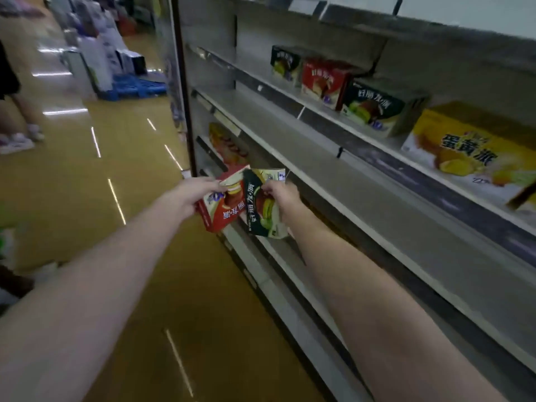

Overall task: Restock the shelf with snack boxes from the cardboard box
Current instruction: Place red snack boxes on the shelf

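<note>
My left hand [193, 193] grips a red snack box [223, 204] and my right hand [282, 194] grips a dark green snack box [262, 207]. Both boxes are held side by side in front of the lower shelves. The grey shelf unit [348, 181] runs along the right. On an upper shelf stand a dark green box [285, 65], a red box [326, 82], another dark green box [380, 107] and a large yellow box [475, 155]. Orange-red boxes [227, 145] sit on a lower shelf at the far end. The cardboard box is not in view.
The aisle floor [116, 227] is yellow and glossy. A person's legs and shoes [17, 123] stand at the far left. Stacked goods on a blue pallet [130, 85] stand farther down the aisle. Something dark and green lies at the left edge [8, 256].
</note>
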{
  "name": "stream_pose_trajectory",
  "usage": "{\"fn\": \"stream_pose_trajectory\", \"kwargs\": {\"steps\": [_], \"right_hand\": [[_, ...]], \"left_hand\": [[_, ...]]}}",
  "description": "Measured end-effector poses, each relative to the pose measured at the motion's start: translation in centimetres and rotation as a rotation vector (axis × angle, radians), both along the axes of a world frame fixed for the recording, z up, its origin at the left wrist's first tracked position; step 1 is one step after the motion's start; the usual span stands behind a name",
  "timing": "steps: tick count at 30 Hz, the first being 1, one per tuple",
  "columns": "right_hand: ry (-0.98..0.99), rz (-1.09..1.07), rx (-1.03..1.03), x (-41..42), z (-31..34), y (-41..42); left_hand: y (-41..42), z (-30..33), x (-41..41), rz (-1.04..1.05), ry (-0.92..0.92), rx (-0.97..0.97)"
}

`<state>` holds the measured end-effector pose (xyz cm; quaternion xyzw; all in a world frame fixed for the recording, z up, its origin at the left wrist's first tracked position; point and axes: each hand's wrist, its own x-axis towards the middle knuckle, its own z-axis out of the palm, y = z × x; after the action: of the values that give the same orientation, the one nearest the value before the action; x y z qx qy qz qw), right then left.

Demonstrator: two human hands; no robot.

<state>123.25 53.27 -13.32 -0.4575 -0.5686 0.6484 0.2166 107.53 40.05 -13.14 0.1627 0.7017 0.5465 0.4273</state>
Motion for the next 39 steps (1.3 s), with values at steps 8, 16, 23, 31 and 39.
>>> {"fn": "stream_pose_trajectory", "kwargs": {"steps": [8, 16, 23, 31, 39], "right_hand": [[0.114, -0.262, 0.087, -5.8, 2.9, 4.7], [0.045, -0.553, 0.188, -14.6, 7.1, 6.4], [0.143, -0.677, 0.153, -19.7, 8.3, 9.2], [0.333, -0.701, 0.250, -25.7, 10.3, 17.6], [0.539, -0.777, 0.228, -32.7, 11.7, 28.1]], "left_hand": [[7.2, 3.5, -10.8, -0.177, 0.106, 0.072], [12.8, 9.2, -21.4, -0.300, 0.210, 0.111], [18.0, 11.1, -30.0, -0.257, 0.435, 0.215], [27.6, 15.5, -35.8, -0.310, 0.872, 0.271], [36.9, 17.7, -40.8, -0.239, 1.139, 0.199]]}}
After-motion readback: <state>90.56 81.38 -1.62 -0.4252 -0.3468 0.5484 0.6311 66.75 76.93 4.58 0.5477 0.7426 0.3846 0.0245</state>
